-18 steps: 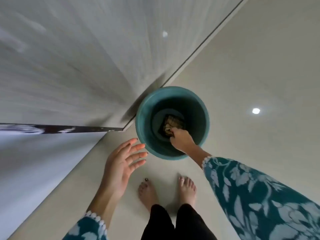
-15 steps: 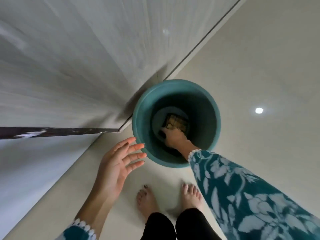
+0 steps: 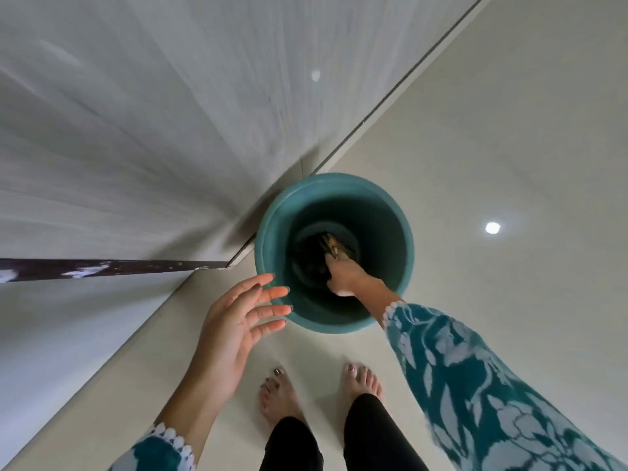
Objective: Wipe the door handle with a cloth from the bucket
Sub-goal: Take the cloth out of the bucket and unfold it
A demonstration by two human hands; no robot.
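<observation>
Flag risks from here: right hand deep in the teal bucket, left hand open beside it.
1. The right hand pinches only a corner of the dark checked cloth; it may slip on lifting.
2. The open left hand isn't bracing the round teal plastic bucket, which could tip.
3. Bare feet are close; drips could make the glossy floor slippery.

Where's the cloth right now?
The cloth lies at the bottom of the teal bucket, centre of view, with the right hand reaching onto it.

Bucket [image 3: 272,232]: teal. Cloth [image 3: 331,248] inside bucket: dark with tan. Sleeve [image 3: 475,385]: teal, pale floral print. Floor [image 3: 509,130]: cream.
</observation>
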